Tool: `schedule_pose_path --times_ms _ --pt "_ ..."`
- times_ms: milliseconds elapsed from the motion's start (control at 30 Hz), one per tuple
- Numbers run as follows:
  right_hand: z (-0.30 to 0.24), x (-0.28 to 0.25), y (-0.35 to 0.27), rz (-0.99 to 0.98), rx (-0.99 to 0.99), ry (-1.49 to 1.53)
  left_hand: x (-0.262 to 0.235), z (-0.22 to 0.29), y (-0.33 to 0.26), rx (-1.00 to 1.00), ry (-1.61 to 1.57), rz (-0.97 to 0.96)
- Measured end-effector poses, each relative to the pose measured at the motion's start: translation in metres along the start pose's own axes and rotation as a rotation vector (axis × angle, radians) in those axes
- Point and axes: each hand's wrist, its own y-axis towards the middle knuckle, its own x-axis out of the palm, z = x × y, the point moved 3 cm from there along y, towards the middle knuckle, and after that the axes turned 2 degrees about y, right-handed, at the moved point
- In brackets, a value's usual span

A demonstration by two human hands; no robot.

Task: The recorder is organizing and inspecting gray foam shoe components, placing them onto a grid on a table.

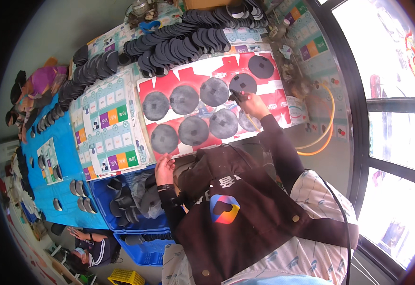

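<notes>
A red-and-white printed board (143, 88) lies in front of me with several round dark discs on it, each with a small square patch. The discs on the left, such as the nearest left one (164, 139), look greyish and mottled; the far right disc (261, 67) is plainer and darker. My right hand (251, 104) is closed around a small dark spray gun (236, 97), by a dark disc (243, 81). Part of the tool is hidden by the fingers. At the board's near left edge, my left hand (165, 169) has loosely curled fingers apart, holding nothing, just below the nearest left disc.
Rows of overlapping dark curved pieces (183, 50) line the table's far side. Printed sheets (110, 123) lie left of the board. A blue crate (108, 209) holds more pieces. A yellow hose (332, 114) loops at right near the window. Another person (98, 249) is at lower left.
</notes>
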Motion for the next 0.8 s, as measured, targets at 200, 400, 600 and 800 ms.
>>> schedule_pose_path --times_ms 200,400,600,800 --pt "0.007 0.01 0.016 -0.067 -0.012 0.053 0.004 0.015 0.007 0.003 0.015 -0.067" --pt "0.002 0.017 0.012 0.161 0.041 -0.065 -0.014 0.017 0.012 -0.014 0.018 -0.07" --pt "-0.007 0.033 0.013 -0.051 -0.107 -0.058 -0.017 0.033 0.02 -0.017 0.027 -0.069" --pt "-0.018 0.032 -0.004 0.144 -0.084 -0.041 -0.031 0.036 0.029 -0.039 0.043 -0.095"
